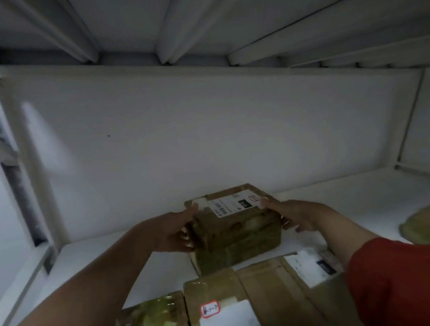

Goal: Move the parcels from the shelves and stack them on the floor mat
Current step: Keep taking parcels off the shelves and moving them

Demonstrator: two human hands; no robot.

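The label [234, 204] on the parcel [236, 235] reads "010".

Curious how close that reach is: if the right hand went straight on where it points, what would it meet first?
The brown parcel on the shelf. The right hand points at its upper right edge, and a fingertip seems to touch the white label there; nothing lies between.

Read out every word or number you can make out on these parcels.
"010": white on a black patch, on the label of the far box.
Barcode and small print on that label: too blurred to read.
Red-edged sticker on the near box: handwriting, not readable.
Right label, with a dark patch: too blurred to read.
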